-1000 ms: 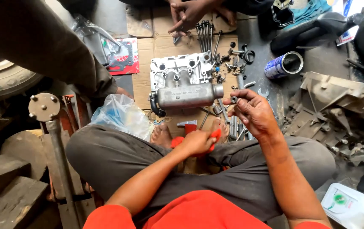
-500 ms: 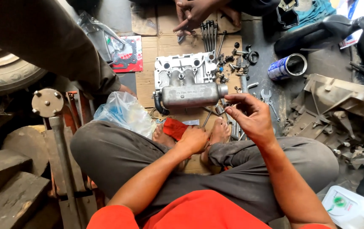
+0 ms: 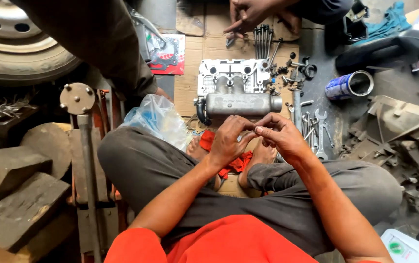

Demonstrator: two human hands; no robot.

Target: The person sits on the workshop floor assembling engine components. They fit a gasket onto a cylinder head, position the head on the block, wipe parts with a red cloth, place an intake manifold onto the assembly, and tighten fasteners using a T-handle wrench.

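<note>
The person sits cross-legged on the floor, and both hands meet at the centre of the frame, just below the grey metal engine part (image 3: pixel 238 92). The left hand (image 3: pixel 229 139) and the right hand (image 3: pixel 280 136) have their fingertips pressed together, curled in as if pinching something small between them. Whatever it is stays hidden by the fingers, so I cannot tell what they hold, or whether they hold anything at all.

The engine part lies on cardboard (image 3: pixel 190 63) above the hands, near them but not touching. It looks stripped: its upper face shows open holes. A row of long bolts (image 3: pixel 263 41) lies apart at the upper centre, and small nuts and fittings (image 3: pixel 292 65) are scattered to its right. Spanners (image 3: pixel 320 131) lie on the floor right of the hands. A red rag (image 3: pixel 233 163) rests under the hands, between the feet.

From how things lie, the work seems to be in mid-course: the fasteners are out and spread about, and nothing looks fitted back onto the part.

Another person's hands (image 3: pixel 248 14) work at the top centre. A clear plastic bag (image 3: pixel 153 119) sits at left of centre, a tyre (image 3: pixel 19 53) at the upper left, a can (image 3: pixel 348 85) on its side at the upper right.
</note>
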